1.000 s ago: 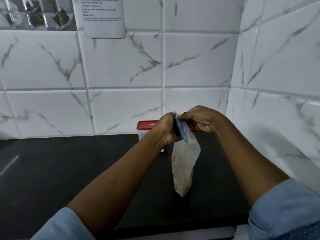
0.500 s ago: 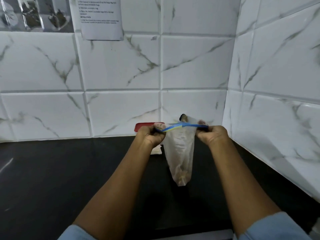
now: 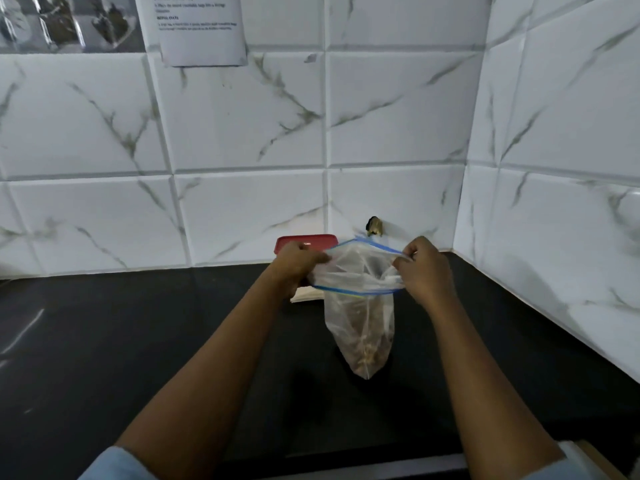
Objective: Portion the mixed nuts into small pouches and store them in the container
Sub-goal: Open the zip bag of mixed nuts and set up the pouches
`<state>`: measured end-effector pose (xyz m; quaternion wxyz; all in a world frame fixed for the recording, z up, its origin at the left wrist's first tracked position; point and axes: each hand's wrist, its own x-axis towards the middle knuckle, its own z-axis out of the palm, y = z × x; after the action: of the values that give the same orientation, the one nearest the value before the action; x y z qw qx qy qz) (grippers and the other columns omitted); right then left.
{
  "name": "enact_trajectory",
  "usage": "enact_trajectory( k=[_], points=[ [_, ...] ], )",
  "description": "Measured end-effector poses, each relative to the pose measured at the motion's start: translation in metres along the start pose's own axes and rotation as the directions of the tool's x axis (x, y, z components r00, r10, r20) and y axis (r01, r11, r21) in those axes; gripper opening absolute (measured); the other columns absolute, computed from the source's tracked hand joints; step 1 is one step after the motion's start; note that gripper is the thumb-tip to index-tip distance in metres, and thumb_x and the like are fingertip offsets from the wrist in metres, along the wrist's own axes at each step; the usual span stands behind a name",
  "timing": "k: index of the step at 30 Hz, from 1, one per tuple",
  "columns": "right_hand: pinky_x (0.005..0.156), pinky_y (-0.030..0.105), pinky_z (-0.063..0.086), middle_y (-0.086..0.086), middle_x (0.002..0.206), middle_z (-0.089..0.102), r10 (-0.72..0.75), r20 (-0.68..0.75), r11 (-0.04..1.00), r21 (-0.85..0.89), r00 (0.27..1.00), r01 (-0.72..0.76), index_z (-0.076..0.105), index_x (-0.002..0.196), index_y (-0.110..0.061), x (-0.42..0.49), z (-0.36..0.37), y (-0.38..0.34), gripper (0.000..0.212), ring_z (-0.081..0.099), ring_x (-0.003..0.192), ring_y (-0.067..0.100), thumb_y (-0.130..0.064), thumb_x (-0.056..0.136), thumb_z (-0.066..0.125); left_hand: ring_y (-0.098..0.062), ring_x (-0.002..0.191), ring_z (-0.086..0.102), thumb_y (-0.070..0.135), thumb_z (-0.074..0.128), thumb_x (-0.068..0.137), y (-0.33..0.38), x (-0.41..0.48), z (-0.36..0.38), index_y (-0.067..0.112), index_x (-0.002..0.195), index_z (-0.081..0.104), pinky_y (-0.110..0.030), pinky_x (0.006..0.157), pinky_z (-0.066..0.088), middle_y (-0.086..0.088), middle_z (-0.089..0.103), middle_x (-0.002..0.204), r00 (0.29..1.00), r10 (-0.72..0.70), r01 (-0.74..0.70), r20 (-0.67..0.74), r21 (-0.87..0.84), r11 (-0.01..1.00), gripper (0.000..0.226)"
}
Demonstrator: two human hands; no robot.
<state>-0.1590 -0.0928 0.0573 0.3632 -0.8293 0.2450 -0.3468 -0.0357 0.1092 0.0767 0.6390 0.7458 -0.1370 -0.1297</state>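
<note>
A clear zip bag (image 3: 360, 327) with a blue seal strip hangs above the black counter, mixed nuts gathered in its bottom corner. Its mouth is pulled wide open. My left hand (image 3: 294, 266) pinches the left side of the rim and my right hand (image 3: 424, 271) pinches the right side. Behind my left hand stands a container with a red lid (image 3: 306, 242), its body mostly hidden. A flat pale stack (image 3: 306, 294), perhaps small pouches, lies under my left wrist.
The black counter (image 3: 138, 341) runs left and toward me, ending at a front edge at the bottom. White marble-look tiled walls close the back and the right corner. A printed sheet (image 3: 201, 27) is taped high on the back wall. A small dark fitting (image 3: 374, 226) sticks out of the wall.
The bag's seal went from pinched together, to stretched flat between both hands, to pulled open front to back. Both hands dropped lower and moved apart.
</note>
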Motion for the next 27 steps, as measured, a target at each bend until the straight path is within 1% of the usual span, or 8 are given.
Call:
enact_trajectory(
  k=[3, 6, 9, 15, 18, 21, 25, 27],
  points=[
    [0.068, 0.032, 0.042, 0.007, 0.082, 0.068, -0.019, 0.069, 0.964, -0.263, 0.997, 0.037, 0.065, 0.078, -0.015, 0.004, 0.001, 0.003, 0.018, 0.063, 0.08, 0.029, -0.024, 0.093, 0.07, -0.023, 0.076, 0.064, 0.019, 0.075, 0.088, 0.0, -0.008, -0.001, 0.007, 0.085, 0.067, -0.032, 0.061, 0.051, -0.005, 0.067, 0.08, 0.955, 0.246, -0.1, -0.165, 0.602, 0.792, 0.014],
    [0.057, 0.027, 0.049, 0.009, 0.073, 0.072, 0.144, 0.233, 0.932, 0.295, 0.962, -0.211, 0.074, 0.08, -0.009, 0.003, 0.011, -0.001, 0.018, 0.066, 0.068, 0.024, -0.016, 0.096, 0.072, -0.022, 0.071, 0.063, 0.02, 0.075, 0.09, 0.001, -0.006, 0.007, 0.006, 0.076, 0.07, -0.034, 0.062, 0.051, -0.007, 0.067, 0.073, 0.949, 0.249, -0.12, -0.193, 0.509, 0.853, 0.021],
    [0.048, 0.022, 0.055, 0.01, 0.079, 0.065, 0.227, 0.587, 0.176, 0.761, 0.778, -0.625, 0.068, 0.094, 0.002, 0.002, 0.024, -0.013, 0.014, 0.063, 0.062, 0.014, -0.002, 0.103, 0.059, -0.028, 0.085, 0.07, 0.007, 0.071, 0.095, 0.003, 0.0, 0.033, -0.002, 0.098, 0.073, -0.046, 0.08, 0.061, -0.02, 0.076, 0.094, 0.991, -0.104, 0.082, -0.084, -0.232, 0.969, 0.01],
    [0.052, 0.026, 0.053, 0.005, 0.074, 0.06, 0.154, 0.668, -0.566, 0.664, 0.728, -0.489, 0.063, 0.087, -0.004, 0.007, 0.044, 0.012, 0.025, 0.058, 0.06, 0.014, -0.004, 0.106, 0.047, -0.031, 0.076, 0.064, 0.007, 0.042, 0.11, -0.017, -0.001, 0.034, -0.001, 0.094, 0.063, -0.047, 0.077, 0.056, -0.02, 0.065, 0.085, 0.93, -0.309, 0.309, 0.198, -0.876, 0.371, 0.028],
    [0.061, 0.026, 0.062, 0.012, 0.08, 0.067, 0.291, 0.58, -0.585, 0.737, 0.761, -0.338, 0.065, 0.095, -0.006, 0.007, 0.048, 0.02, 0.024, 0.067, 0.072, 0.016, -0.001, 0.107, 0.045, -0.029, 0.115, 0.067, 0.002, 0.044, 0.109, -0.036, 0.004, 0.027, -0.002, 0.129, 0.061, -0.036, 0.085, 0.057, -0.02, 0.067, 0.11, 0.93, -0.326, 0.218, 0.172, -0.97, 0.108, 0.026],
    [0.106, 0.037, 0.051, 0.025, 0.1, 0.069, 0.275, 0.622, -0.538, 0.732, 0.734, -0.419, 0.065, 0.119, 0.0, -0.003, 0.048, 0.02, 0.026, 0.068, 0.098, 0.031, -0.002, 0.102, 0.045, -0.024, 0.135, 0.056, 0.001, 0.037, 0.109, -0.042, 0.006, 0.024, -0.008, 0.123, 0.06, -0.039, 0.1, 0.045, -0.026, 0.066, 0.11, 0.926, -0.292, 0.27, 0.237, -0.96, 0.076, 0.029],
    [0.073, 0.036, 0.054, 0.009, 0.069, 0.059, 0.295, 0.607, -0.347, 0.788, 0.738, -0.509, 0.061, 0.082, -0.007, -0.007, 0.034, 0.023, 0.028, 0.059, 0.063, 0.021, -0.024, 0.104, 0.054, -0.031, 0.094, 0.066, 0.014, 0.05, 0.104, -0.037, 0.002, 0.006, 0.002, 0.109, 0.062, -0.04, 0.065, 0.061, -0.021, 0.065, 0.088, 0.96, -0.222, 0.218, 0.172, -0.954, 0.207, 0.018],
    [0.073, 0.035, 0.055, 0.01, 0.077, 0.065, 0.302, 0.546, -0.03, 0.825, 0.782, -0.564, 0.067, 0.084, -0.006, -0.006, 0.026, 0.028, 0.027, 0.064, 0.069, 0.021, -0.027, 0.101, 0.062, -0.03, 0.083, 0.066, 0.028, 0.06, 0.1, -0.042, 0.004, -0.002, 0.008, 0.109, 0.06, -0.041, 0.066, 0.061, -0.017, 0.066, 0.096, 0.977, -0.18, 0.2, 0.117, -0.8, 0.565, 0.022]
  ],
)
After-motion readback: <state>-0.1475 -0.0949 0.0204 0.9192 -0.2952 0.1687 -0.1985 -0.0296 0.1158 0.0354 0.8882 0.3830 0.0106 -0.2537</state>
